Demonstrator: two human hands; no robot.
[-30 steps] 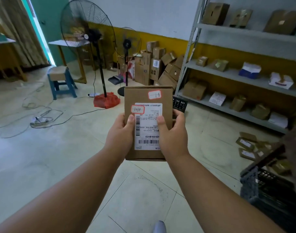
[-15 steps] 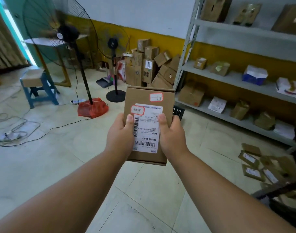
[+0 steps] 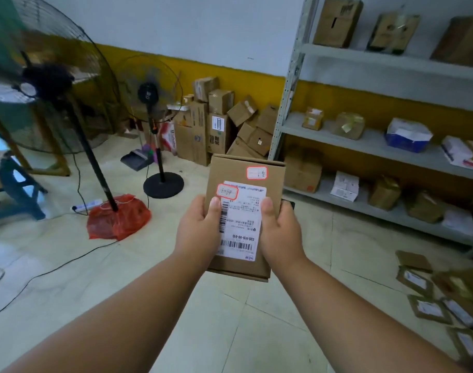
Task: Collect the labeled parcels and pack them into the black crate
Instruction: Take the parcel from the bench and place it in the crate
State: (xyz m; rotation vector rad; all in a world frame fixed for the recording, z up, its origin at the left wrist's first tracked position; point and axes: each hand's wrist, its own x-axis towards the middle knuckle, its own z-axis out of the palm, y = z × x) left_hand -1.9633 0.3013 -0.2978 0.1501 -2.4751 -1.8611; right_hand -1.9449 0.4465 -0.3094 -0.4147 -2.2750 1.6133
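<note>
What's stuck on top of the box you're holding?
The cardboard box has a white shipping label with barcodes and two small red-bordered stickers on it. Both thumbs cover the label's edges, so some print is hidden; the handwriting on the stickers is too small to read.

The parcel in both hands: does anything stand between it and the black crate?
That cannot be settled: the black crate is not in this view. The parcel is held up over bare floor, the left hand and right hand gripping its sides. More labeled parcels lie on the floor to the right.
</note>
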